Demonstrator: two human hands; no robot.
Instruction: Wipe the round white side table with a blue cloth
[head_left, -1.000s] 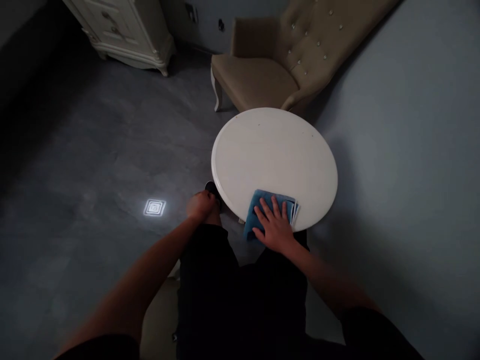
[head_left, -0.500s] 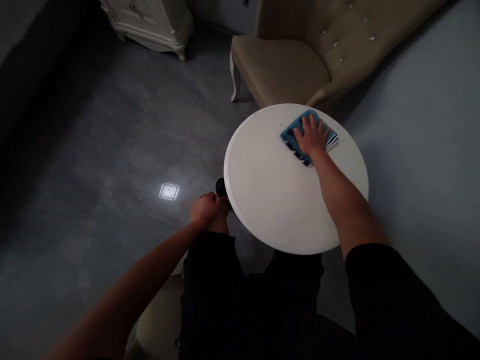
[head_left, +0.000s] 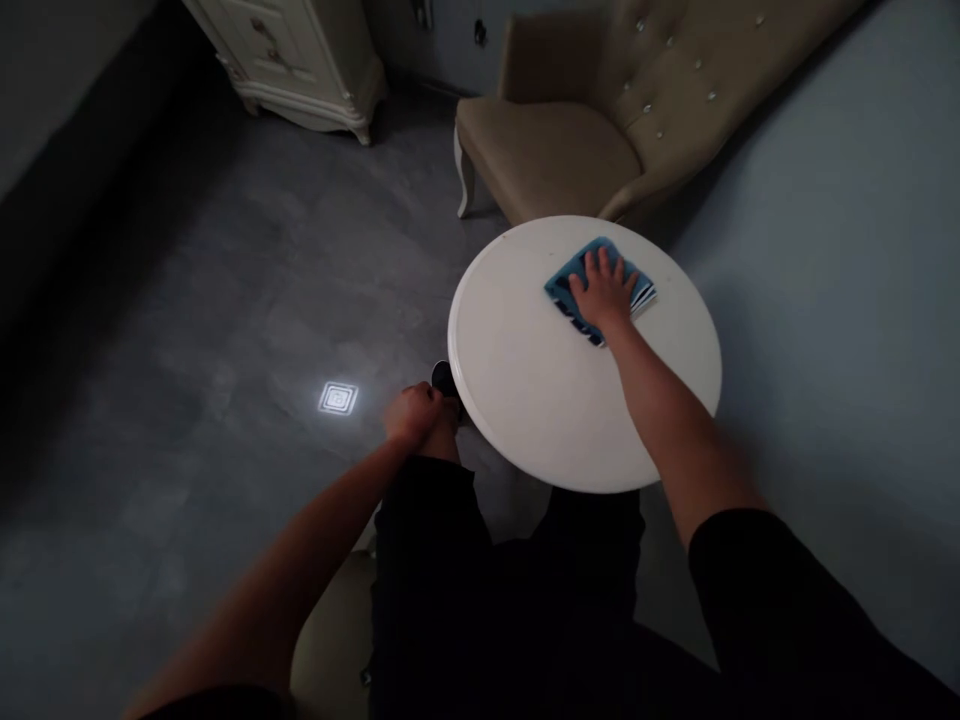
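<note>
My right hand [head_left: 604,290] lies flat with its fingers spread on a folded blue cloth [head_left: 564,287]. Dark and white bands run along the cloth's edges. The cloth rests on a round white tabletop [head_left: 517,390], toward its far side, and the palm hides part of it. My left hand [head_left: 415,415] rests on my bare left knee, beside the table's left edge. Its fingers curl over the knee and are mostly hidden, so I cannot see whether they are closed.
A tan armchair [head_left: 547,150] with a buttoned back stands behind the table. Farther left is a cream cabinet [head_left: 300,60] on short feet. A glowing square of light [head_left: 338,398] shows on the grey floor. The blue-grey wall [head_left: 840,300] runs along the right.
My right hand and the cloth have slid a little toward me and to the left on the tabletop. The view has tilted slightly up. My left hand stays on the knee.
</note>
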